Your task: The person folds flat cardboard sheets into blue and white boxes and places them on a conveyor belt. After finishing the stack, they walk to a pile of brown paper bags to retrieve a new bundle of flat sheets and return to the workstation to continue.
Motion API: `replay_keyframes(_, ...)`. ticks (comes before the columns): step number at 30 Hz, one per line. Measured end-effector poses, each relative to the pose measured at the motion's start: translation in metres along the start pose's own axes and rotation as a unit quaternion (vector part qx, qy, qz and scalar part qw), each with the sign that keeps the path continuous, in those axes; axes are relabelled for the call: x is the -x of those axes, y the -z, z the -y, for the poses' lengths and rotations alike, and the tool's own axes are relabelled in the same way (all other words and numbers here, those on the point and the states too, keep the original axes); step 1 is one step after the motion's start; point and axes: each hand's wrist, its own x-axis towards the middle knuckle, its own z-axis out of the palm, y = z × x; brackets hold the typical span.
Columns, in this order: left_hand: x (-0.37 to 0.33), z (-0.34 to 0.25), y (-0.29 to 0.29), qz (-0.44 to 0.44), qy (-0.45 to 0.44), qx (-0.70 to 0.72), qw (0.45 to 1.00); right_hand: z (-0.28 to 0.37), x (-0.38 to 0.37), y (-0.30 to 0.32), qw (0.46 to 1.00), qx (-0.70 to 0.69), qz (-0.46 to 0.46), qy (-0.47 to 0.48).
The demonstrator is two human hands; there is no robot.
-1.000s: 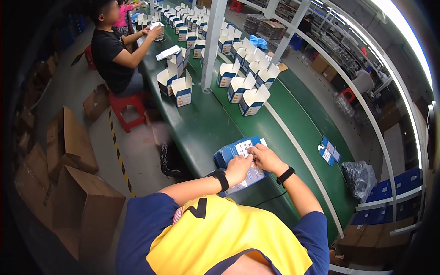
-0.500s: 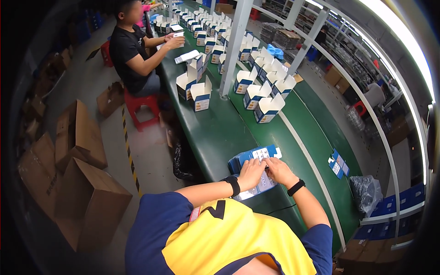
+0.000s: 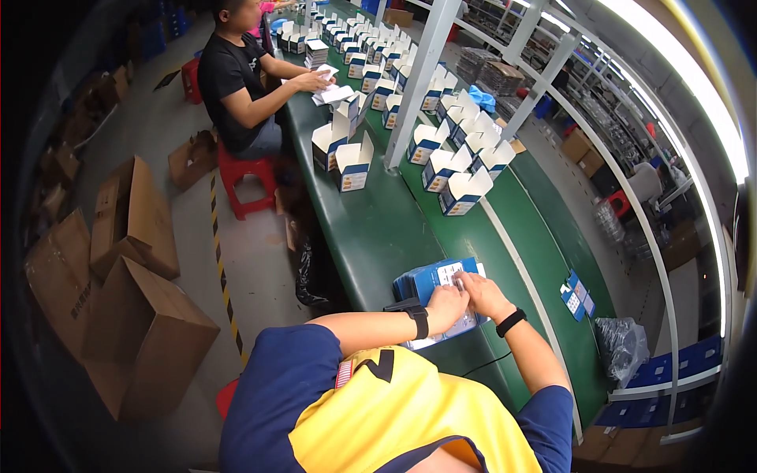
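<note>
In front of me, at the near edge of the green bench, lies a stack of flat blue-and-white printed cartons [image 3: 426,278]. My left hand [image 3: 447,307] is over the top carton, its fingers curled in and partly hidden. Close beside it my right hand [image 3: 486,297] has bent fingers at the carton's far right part, meeting the left fingertips. Both hands seem to grip the top flat carton, though the exact hold is covered by the fingers. A dark band circles each wrist.
Rows of opened blue-and-white boxes [image 3: 464,192] stand along the green bench [image 3: 371,236], around a white post [image 3: 422,87]. Flat cartons [image 3: 576,296] and a clear plastic bag [image 3: 623,347] lie at right. A co-worker [image 3: 244,87] sits at left, near brown cardboard boxes [image 3: 154,339].
My left hand has turned, its fingers curling further in and its wrist rotating. The right hand stays close by. The co-worker's hands have moved down toward white papers on the bench.
</note>
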Motion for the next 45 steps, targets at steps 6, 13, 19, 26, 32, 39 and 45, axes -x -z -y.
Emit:
replay_keyframes(6,-0.010,0.021,0.029,0.098,0.088,0.213,0.968,-0.006,0.003,-0.006,0.992,-0.069,-0.006,-0.103)
replay_keyframes(13,-0.022,0.043,0.023,0.228,0.076,0.249,0.938,0.009,0.008,0.002,0.994,-0.078,-0.047,-0.068)
replay_keyframes(19,-0.024,0.046,0.034,0.340,0.057,0.287,0.894,0.010,0.010,0.007,0.988,-0.147,0.009,-0.047)
replay_keyframes(26,0.011,0.043,0.027,-0.042,0.070,0.334,0.939,0.038,-0.007,0.004,0.955,-0.197,-0.068,-0.209)
replay_keyframes(32,0.006,0.038,0.017,-0.025,0.286,0.644,0.709,0.049,-0.026,-0.028,0.904,-0.136,-0.250,-0.318)
replay_keyframes(39,0.012,0.034,0.029,0.018,0.376,0.763,0.526,0.055,-0.039,-0.040,0.861,-0.165,-0.297,-0.378)
replay_keyframes(45,0.015,0.027,0.032,-0.001,0.397,0.793,0.463,0.050,-0.045,-0.046,0.858,-0.161,-0.291,-0.390)
